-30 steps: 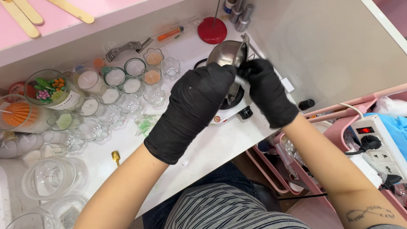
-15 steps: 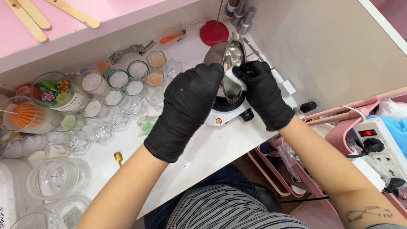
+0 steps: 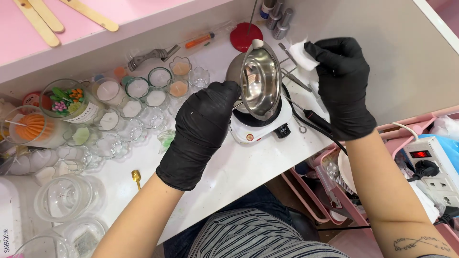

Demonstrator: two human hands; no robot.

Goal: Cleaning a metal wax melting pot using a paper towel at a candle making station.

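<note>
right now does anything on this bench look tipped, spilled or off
The steel pouring pot is tipped on its side over the small white hot plate, held by the left hand, inside facing the camera and apparently empty. The right hand holds a white wipe off to the side. No spill shows.

**Glasses, sticks and tools around the work**

Many small glass cups (image 3: 143, 102) stand at the left of the white tabletop (image 3: 229, 177); some hold white or orange wax. An orange ribbed candle (image 3: 31, 126) sits in a glass near the left edge. Wooden sticks (image 3: 38, 21) lie on the pink shelf (image 3: 134, 12). A red round stand (image 3: 246, 36) is at the back. A white power strip (image 3: 430, 172) lies at the right.
</note>
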